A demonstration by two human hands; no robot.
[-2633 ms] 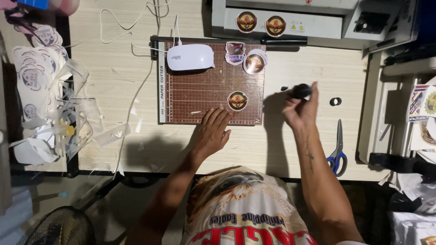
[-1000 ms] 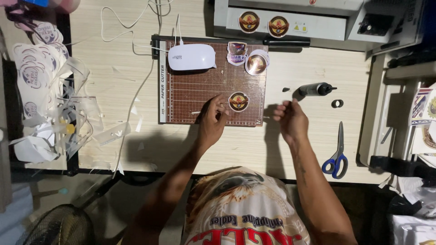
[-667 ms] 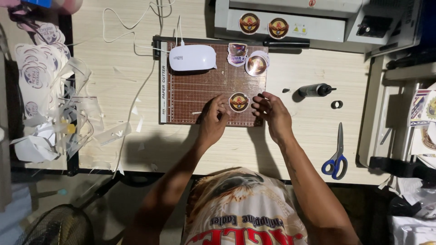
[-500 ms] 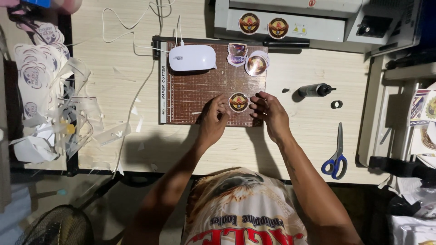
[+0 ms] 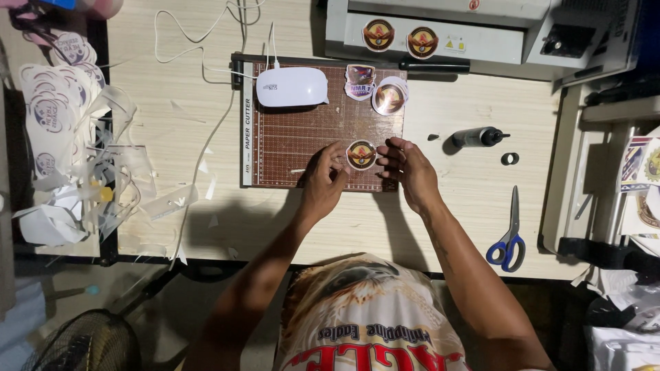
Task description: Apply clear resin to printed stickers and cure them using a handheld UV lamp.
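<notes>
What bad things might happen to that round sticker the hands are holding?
The round sticker is pinched between the left hand and right hand, so it might bend or smudge. The small bottle lies on its side nearby and could leak or roll toward the scissors.

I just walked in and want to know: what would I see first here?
Two hands, the left hand and right hand, meet at a round badge on a brown cutting mat mid-table. Behind it sits a white mouse-shaped gadget, and blue-handled scissors lie to the right.
</notes>
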